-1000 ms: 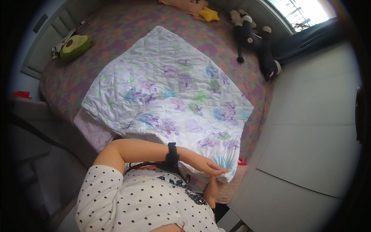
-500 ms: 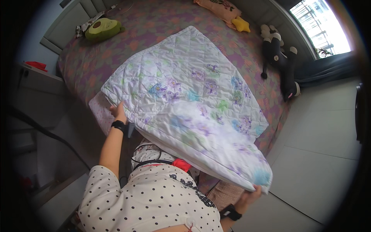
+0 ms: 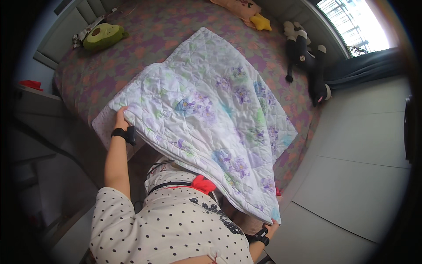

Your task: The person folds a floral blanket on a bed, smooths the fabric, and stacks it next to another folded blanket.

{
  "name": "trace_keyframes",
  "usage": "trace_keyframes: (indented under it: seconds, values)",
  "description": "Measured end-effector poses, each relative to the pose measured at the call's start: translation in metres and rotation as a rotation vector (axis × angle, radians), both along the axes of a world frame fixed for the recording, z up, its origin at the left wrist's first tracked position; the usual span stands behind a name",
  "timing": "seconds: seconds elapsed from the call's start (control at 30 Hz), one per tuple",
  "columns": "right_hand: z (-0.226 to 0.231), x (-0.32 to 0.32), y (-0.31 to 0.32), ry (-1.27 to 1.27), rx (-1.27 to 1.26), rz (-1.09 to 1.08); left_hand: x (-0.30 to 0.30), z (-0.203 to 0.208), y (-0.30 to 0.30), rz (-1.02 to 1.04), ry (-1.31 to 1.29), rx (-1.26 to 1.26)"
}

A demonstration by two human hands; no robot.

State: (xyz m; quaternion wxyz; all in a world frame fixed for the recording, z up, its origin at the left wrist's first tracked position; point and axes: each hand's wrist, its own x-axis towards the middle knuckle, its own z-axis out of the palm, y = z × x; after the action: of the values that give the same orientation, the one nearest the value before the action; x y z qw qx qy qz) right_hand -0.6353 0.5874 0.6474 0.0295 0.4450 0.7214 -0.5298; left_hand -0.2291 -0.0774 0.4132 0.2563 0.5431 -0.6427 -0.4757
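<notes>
A white quilt (image 3: 206,110) with purple, blue and green flowers spreads over the near part of the bed, its near edge lifted off toward my body. My left hand (image 3: 121,118) grips the quilt's near left corner, thumb on top and the other fingers hidden under the cloth. At the lower right, my right hand (image 3: 272,227) pinches the opposite near corner. Between the two hands the edge sags in a slant across my waist. Folds run through the quilt's right half, and its far corner lies flat on the bed.
The bed (image 3: 145,42) has a purple and orange patterned sheet. On it lie an avocado cushion (image 3: 103,36), a yellow star cushion (image 3: 260,22), a peach pillow (image 3: 237,9) and a black-and-white plush animal (image 3: 303,57). Pale cabinets (image 3: 347,176) stand along the right, near a window (image 3: 354,26).
My right hand has drawn its corner left and slightly down, and the puffed-up right part of the quilt has flattened into folds. My left hand has shifted slightly up and left.
</notes>
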Motion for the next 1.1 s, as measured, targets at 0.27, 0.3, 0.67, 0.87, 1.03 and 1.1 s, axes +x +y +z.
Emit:
trace_keyframes:
  seconds: [0.27, 0.3, 0.67, 0.87, 1.03, 1.1]
  values:
    - [-0.004, -0.007, -0.091, 0.320, -0.173, 0.219, -0.099, 0.161, -0.045, 0.241, 0.469, 0.137]
    - [0.008, -0.010, -0.117, 0.405, -0.100, 0.299, -0.119, 0.180, -0.031, 0.068, 0.494, 0.069]
    - [-0.006, 0.053, -0.357, 0.601, -0.133, 1.419, -0.244, 0.198, 0.167, -1.032, 0.288, -0.057]
    - [-0.018, 0.065, -0.380, 0.503, -0.053, 1.559, -0.235, 0.168, 0.165, -0.871, 0.188, 0.483]
    - [-0.027, 0.064, -0.370, 0.517, 0.059, 1.568, -0.242, 0.157, 0.166, -0.983, 0.094, 0.340]
    - [-0.028, 0.062, -0.366, 0.472, 0.054, 1.542, -0.244, 0.155, 0.170, -0.954, 0.063, 0.261]
